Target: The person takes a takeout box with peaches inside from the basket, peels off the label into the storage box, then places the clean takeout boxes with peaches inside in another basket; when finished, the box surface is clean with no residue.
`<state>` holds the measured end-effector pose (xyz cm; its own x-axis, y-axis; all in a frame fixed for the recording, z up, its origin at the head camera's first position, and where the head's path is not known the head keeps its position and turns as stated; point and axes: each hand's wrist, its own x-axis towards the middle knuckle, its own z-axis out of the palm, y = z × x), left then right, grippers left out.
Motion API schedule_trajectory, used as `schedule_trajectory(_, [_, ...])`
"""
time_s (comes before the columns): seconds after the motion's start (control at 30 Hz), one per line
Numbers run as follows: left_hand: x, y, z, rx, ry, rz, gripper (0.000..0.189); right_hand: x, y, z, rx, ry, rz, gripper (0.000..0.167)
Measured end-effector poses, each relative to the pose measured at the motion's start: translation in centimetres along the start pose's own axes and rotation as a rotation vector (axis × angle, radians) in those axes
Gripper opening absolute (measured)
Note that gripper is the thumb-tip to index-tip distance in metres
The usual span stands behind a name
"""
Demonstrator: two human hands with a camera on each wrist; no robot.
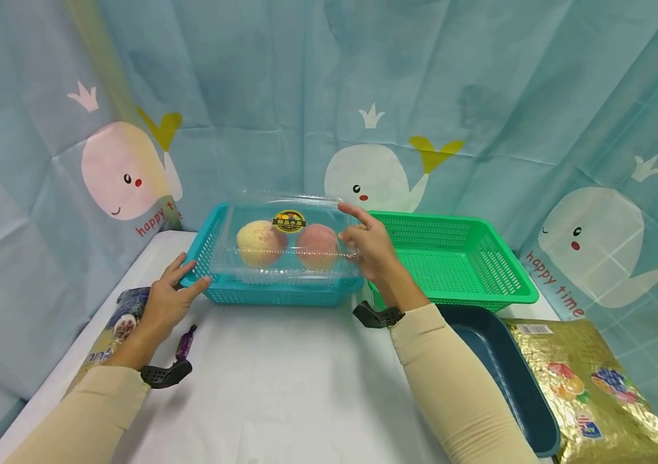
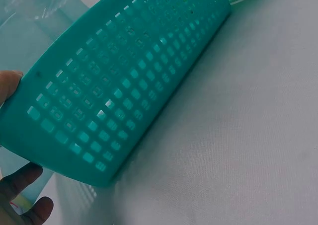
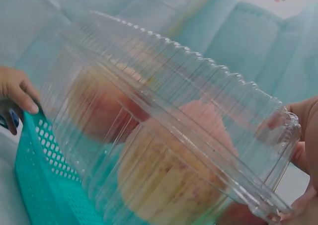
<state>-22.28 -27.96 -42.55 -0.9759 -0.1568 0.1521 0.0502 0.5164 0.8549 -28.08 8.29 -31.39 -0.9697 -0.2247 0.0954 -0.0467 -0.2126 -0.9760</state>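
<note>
My right hand [image 1: 372,248] grips the right end of a clear plastic fruit box [image 1: 230,245], its index finger stretched along the upper edge. Inside the box lie two peaches, a yellowish one [image 1: 261,245] and a pinker one [image 1: 318,248]; a black-and-gold label [image 1: 289,222] is on the lid. The box is tilted above the blue plastic basket [image 1: 276,296] and overlaps it in the head view. At the basket's left front corner, my left hand [image 1: 167,299] holds the rim between thumb and fingers. The right wrist view shows the box's ribbed side close up.
A green basket [image 1: 445,270] stands right of the blue one. Nearer on the right are a dark blue tray [image 1: 528,393] and a gold bag [image 1: 595,380] with fruit pictures. A printed packet [image 1: 114,338] and a small purple-wrapped sweet [image 1: 185,345] lie at left. A curtain [image 1: 282,96] hangs behind.
</note>
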Motion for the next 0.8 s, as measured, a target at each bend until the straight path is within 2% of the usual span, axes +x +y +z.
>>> schedule_trajectory(0.43, [0.2, -0.2, 0.0, -0.019, 0.008, 0.008, 0.075, -7.2, 0.3, -1.3, 0.051, -0.061, -0.052, 0.059])
schedule_trajectory(0.63, [0.4, -0.3, 0.1, -0.019, 0.0, 0.01, 0.073, -10.4, 0.7, -1.7, 0.04, -0.019, -0.046, 0.061])
schedule_trajectory(0.8, [0.4, -0.3, -0.1, -0.012, -0.004, 0.013, 0.074, -13.4, 1.8, -1.8, 0.081, 0.013, -0.035, 0.061])
